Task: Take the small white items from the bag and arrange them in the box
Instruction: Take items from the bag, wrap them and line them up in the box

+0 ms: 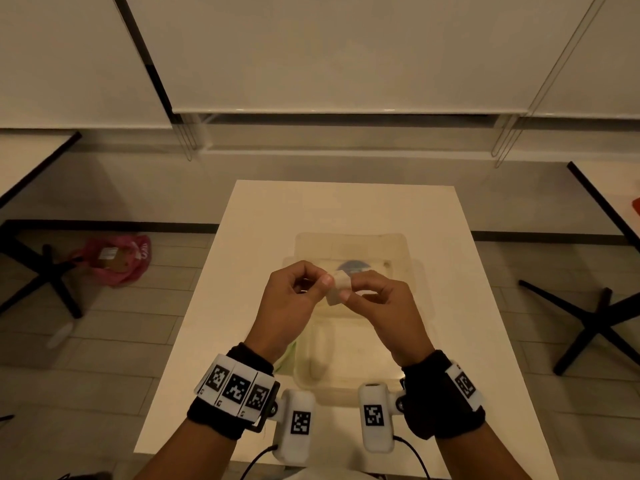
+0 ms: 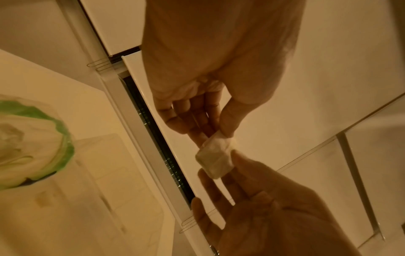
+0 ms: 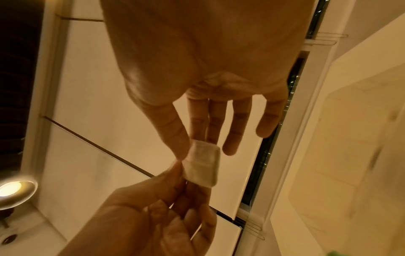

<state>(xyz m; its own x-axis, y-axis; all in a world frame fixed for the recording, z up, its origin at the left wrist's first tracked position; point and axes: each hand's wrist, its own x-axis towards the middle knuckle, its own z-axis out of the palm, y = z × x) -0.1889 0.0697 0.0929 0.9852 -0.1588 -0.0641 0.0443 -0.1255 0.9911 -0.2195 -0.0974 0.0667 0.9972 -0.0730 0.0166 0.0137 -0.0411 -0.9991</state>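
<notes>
A small white wrapped item [image 1: 336, 288] is held in the air between both hands, above a clear plastic box [image 1: 350, 238] on the white table [image 1: 346, 202]. My left hand [image 1: 325, 285] pinches its left end with thumb and fingers. My right hand [image 1: 347, 289] pinches the right end. The left wrist view shows the item [image 2: 215, 156] between the left hand [image 2: 219, 136] above and the right hand [image 2: 230, 167] below. The right wrist view shows the same item [image 3: 202, 164] and pinch. A clear bag [image 2: 32, 147] with green print and white contents lies by the box; a green edge of the bag [image 1: 287, 356] shows under my left wrist.
Something round and blue [image 1: 353, 265] lies inside the box. A pink bag [image 1: 116, 259] lies on the floor to the left. Black table legs [image 1: 595, 323] stand on the right, and others on the left. Further tables flank mine on both sides.
</notes>
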